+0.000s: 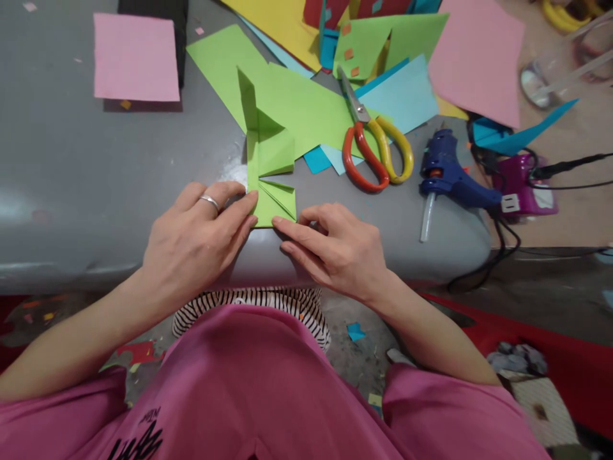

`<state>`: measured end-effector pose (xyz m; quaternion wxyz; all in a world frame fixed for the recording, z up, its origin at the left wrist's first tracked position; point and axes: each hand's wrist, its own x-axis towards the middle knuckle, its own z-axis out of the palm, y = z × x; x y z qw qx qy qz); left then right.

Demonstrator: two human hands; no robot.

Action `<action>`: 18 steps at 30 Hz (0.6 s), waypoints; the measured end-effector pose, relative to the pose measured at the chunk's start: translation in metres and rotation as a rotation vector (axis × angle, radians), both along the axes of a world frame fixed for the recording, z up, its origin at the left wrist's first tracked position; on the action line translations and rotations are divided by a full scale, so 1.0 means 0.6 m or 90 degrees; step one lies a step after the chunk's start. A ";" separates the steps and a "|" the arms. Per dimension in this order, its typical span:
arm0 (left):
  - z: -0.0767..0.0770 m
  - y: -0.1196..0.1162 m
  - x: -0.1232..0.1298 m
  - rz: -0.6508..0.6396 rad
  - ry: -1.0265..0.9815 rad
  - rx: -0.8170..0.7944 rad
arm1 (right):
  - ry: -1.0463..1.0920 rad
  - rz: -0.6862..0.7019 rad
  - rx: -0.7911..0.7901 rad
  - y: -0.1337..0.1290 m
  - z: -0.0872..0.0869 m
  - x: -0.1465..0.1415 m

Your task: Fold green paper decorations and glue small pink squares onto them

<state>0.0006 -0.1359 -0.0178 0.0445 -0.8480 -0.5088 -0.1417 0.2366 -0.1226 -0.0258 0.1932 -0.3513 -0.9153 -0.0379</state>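
Note:
A folded green paper [276, 153] with cut flaps lies near the front edge of the grey table, one narrow flap standing up at its far end. My left hand [196, 227], a ring on one finger, presses the paper's lower left edge with thumb and fingertips closed together. At the lower right edge, the index fingertip of my right hand [335, 246] rests on the paper, its other fingers curled. Scissors [366, 121] with red and yellow handles lie slightly open beyond my right hand, partly over green sheets [311, 105].
A blue glue gun [443, 166] and a purple box [524, 185] with black cables lie at the right. Pink sticky paper [136, 57] sits on a black object at the back left. Coloured sheets and an upright green piece [412, 38] fill the back.

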 end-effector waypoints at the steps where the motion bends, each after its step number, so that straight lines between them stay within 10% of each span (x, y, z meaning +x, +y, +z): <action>1: -0.001 0.000 0.000 -0.001 0.001 0.005 | -0.001 -0.001 -0.001 0.000 0.000 0.000; 18: -0.006 0.003 -0.002 -0.046 -0.028 0.056 | 0.001 0.006 -0.008 0.002 0.001 -0.002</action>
